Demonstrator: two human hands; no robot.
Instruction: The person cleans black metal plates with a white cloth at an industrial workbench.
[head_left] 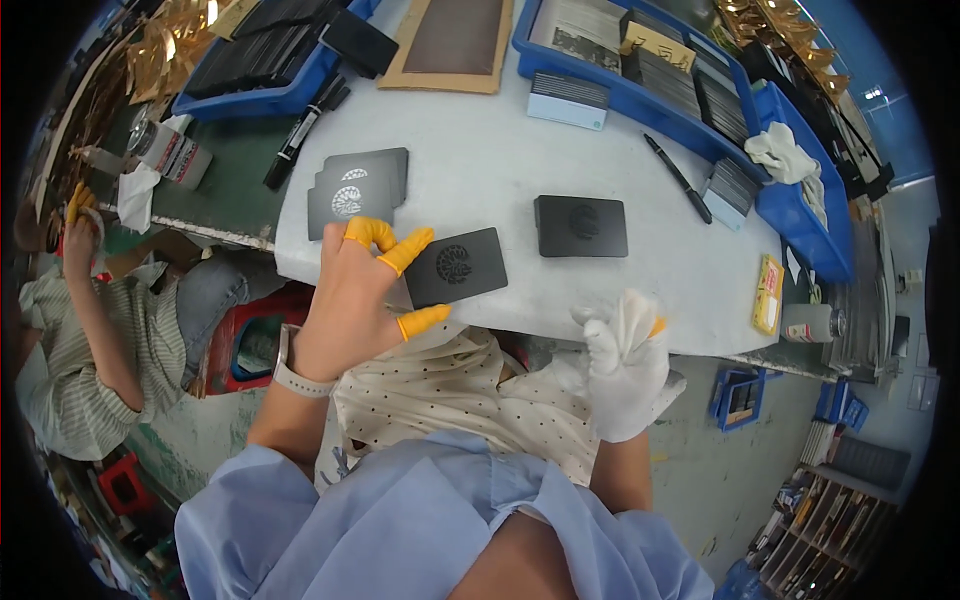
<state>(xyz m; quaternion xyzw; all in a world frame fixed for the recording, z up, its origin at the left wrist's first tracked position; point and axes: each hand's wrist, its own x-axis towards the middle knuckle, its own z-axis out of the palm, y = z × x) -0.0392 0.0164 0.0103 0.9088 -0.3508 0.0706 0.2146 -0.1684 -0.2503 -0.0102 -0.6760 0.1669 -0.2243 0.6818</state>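
My left hand (362,285), with yellow finger cots on the thumb and fingertips, grips a black card (460,268) at its left side, near the table's front edge. A round dark emblem marks that card. Just beyond this hand lie several fanned black cards (358,188) with silvery emblems. To the right rests a neat stack of black cards (582,227), its top one bearing a dark emblem. My right hand (628,380), in a white glove, is raised by the front edge, fingers closed on what looks like a bunched white cloth (632,315); a bit of yellow shows there.
Blue trays (640,85) of cards stand at the back, beside a small card box (568,102). A black pen (678,178), a marker (295,140), a yellow packet (768,295) and a white bottle (170,152) lie around. Another person (95,330) sits at left.
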